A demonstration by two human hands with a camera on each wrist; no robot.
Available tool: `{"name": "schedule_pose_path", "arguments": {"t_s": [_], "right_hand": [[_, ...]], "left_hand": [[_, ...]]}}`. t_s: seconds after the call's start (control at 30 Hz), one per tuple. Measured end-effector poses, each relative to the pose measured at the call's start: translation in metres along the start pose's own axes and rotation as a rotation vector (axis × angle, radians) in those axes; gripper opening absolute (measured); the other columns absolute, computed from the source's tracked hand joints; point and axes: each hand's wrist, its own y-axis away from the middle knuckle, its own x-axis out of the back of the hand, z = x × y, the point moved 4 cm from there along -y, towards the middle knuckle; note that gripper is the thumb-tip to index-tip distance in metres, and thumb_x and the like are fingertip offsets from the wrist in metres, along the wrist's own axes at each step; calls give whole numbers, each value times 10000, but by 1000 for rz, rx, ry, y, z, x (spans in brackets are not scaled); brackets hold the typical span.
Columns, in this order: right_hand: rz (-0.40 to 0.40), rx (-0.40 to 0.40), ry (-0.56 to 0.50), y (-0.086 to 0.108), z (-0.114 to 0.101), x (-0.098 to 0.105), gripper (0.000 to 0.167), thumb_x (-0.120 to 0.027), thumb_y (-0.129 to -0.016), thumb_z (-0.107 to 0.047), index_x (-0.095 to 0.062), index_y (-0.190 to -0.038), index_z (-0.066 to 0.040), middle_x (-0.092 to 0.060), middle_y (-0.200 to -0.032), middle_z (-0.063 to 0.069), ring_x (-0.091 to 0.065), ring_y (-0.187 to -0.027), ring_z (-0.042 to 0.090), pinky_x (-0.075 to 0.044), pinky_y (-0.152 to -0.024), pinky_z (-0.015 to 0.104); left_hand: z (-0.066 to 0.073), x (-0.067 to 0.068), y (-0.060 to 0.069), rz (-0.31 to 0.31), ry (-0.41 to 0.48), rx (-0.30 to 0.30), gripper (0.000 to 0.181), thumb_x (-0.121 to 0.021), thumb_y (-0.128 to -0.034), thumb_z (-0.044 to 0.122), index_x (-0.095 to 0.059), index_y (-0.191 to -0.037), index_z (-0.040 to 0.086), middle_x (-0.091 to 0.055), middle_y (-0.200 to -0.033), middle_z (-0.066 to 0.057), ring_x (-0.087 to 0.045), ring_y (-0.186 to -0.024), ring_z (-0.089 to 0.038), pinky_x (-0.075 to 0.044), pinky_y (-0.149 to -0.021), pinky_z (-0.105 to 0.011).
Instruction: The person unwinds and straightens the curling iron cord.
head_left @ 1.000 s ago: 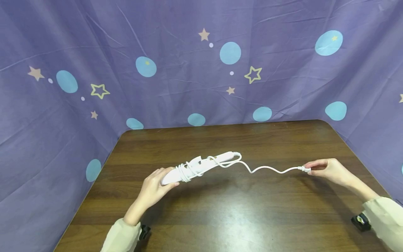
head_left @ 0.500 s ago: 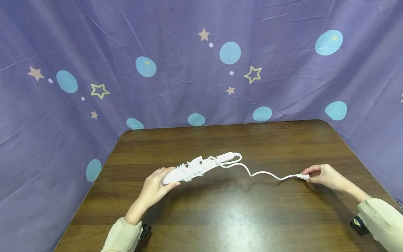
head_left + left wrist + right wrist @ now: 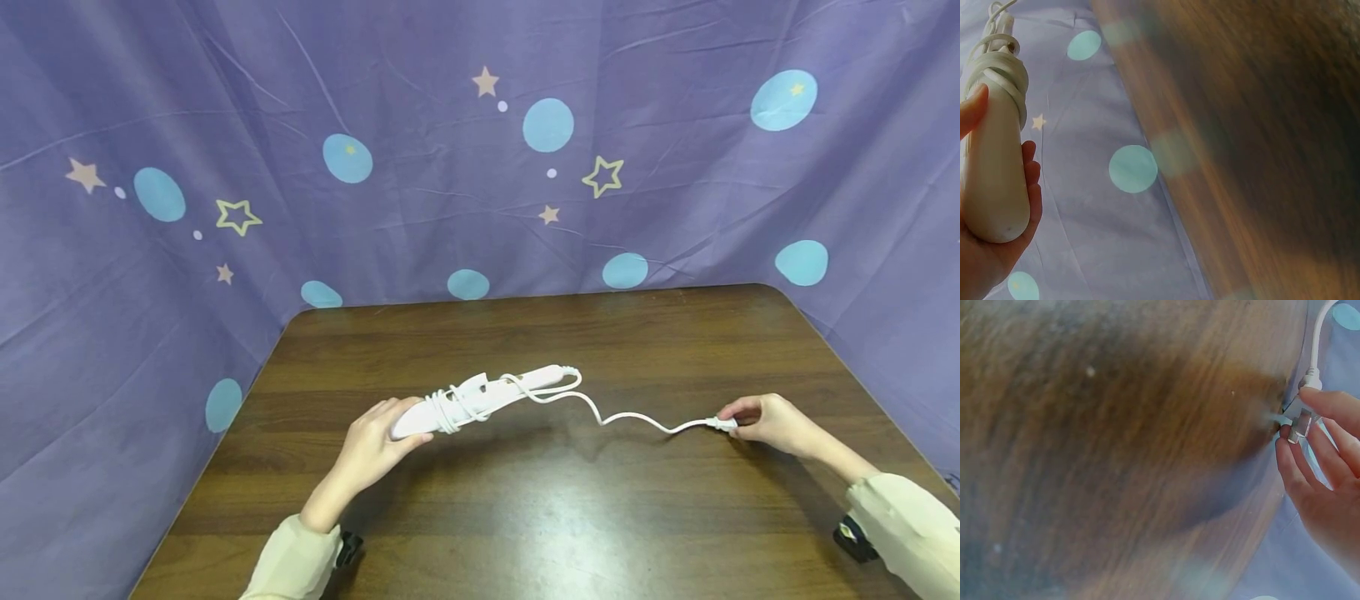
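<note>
A long white device (image 3: 420,419) with a clip-like lever is held above the table by my left hand (image 3: 367,450), which grips its thick end. White cord (image 3: 637,415) winds round the body in several loops, then runs in a wavy line to the right. At its far end my right hand (image 3: 783,427) pinches the white plug (image 3: 723,424). In the left wrist view the rounded handle (image 3: 999,181) lies in the palm, thumb on top. The right wrist view shows the plug's metal prongs (image 3: 1300,425) between thumb and fingers.
The brown wooden table (image 3: 600,517) spreads beneath both hands. A purple curtain (image 3: 420,233) with stars and blue dots stands behind it and along its sides. Black wrist devices show under both pale sleeves (image 3: 296,558).
The right hand has come down towards the near side and slightly left with the plug, so the cord hangs lower. The left hand and device have shifted slightly right.
</note>
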Motion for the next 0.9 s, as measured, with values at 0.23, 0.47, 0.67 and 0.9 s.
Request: {"name": "schedule_pose_path", "arguments": {"t_s": [0.23, 0.47, 0.67, 0.9], "right_hand": [[-12, 27, -7, -2, -3, -1, 202, -667, -683, 55, -620, -872, 107, -666, -768, 55, -562, -716, -54, -436, -580, 125], [21, 12, 66, -7, -16, 2, 224, -687, -679, 16, -641, -896, 44, -662, -829, 132, -554, -768, -55, -439, -628, 137], [46, 19, 111, -13, -34, 1, 204, -680, -713, -20, -651, -912, 12, -661, -871, 129, -566, -798, -27, -467, -654, 204], [68, 57, 87, -22, -66, -7, 189, -670, -768, -115, -657, -937, -31, -661, -905, 99, -578, -841, 26, -469, -651, 225]], "left_hand": [[2, -1, -2, 4, -5, -16, 478, -758, -609, 281, -626, -999, 40, -624, -813, -30, -551, -700, -130, -441, -791, -402], [5, -1, -5, 12, -1, -25, 476, -762, -604, 278, -624, -991, 38, -619, -799, -26, -541, -683, -125, -446, -775, -409], [5, -1, -6, 18, -11, -40, 477, -763, -606, 287, -624, -991, 43, -617, -798, -15, -524, -670, -108, -444, -685, -338], [6, -2, -7, 19, -8, -53, 477, -760, -611, 283, -622, -996, 38, -622, -806, -25, -539, -684, -123, -450, -693, -355]]}}
